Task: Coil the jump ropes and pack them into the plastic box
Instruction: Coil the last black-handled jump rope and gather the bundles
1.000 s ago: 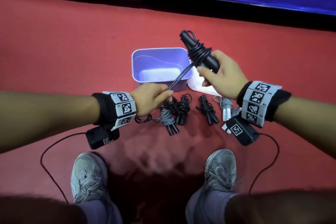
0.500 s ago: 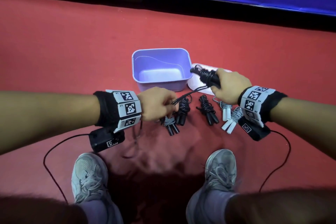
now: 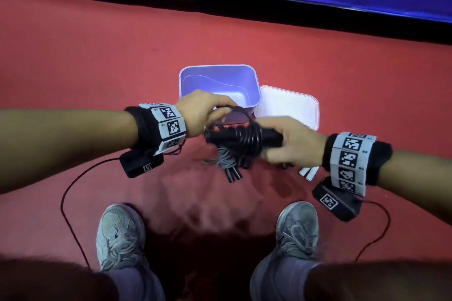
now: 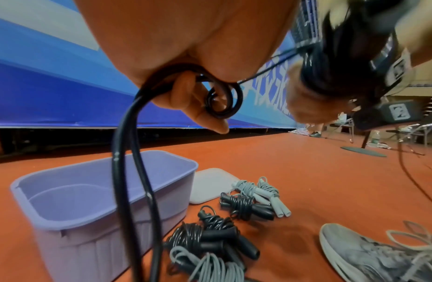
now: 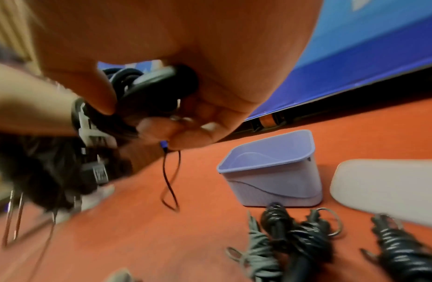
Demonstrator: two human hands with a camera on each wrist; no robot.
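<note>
- The right hand (image 3: 291,144) has its grip clamped on the handles of a black jump rope (image 3: 242,138), held level above the red floor (image 3: 97,68), just in front of the plastic box (image 3: 254,85).
- Most of that rope's cord is wound in tight turns around the handles; the bundle lies between the 2 hands.
- The left hand (image 3: 203,111) pinches the loose end of the cord, its grip closed on the strand; in the left wrist view the black cord (image 4: 128,152) curls in a small loop round the fingers (image 4: 186,95) and hangs down doubled.
- The purple plastic box stands open on the floor beyond the hands, nothing showing inside it.
- Its pale lid (image 3: 288,105) lies flat on the floor, touching or just beside the box's right side.
- On the floor under the hands lie coiled bundles: a grey-corded rope with black handles (image 3: 226,161), black bundles (image 4: 222,236) beside it, another black bundle (image 4: 244,206) further right, and 2 grey ropes with pale handles (image 4: 265,192) near the lid's near edge.
- In the head view the hands hide most of these bundles.
- 2 grey shoes, left (image 3: 119,234) and right (image 3: 297,230), stand on the floor at the near edge, one either side of a dark shadow.
- Each wrist wears a black band with square markers and a small black camera with a thin cable.
</note>
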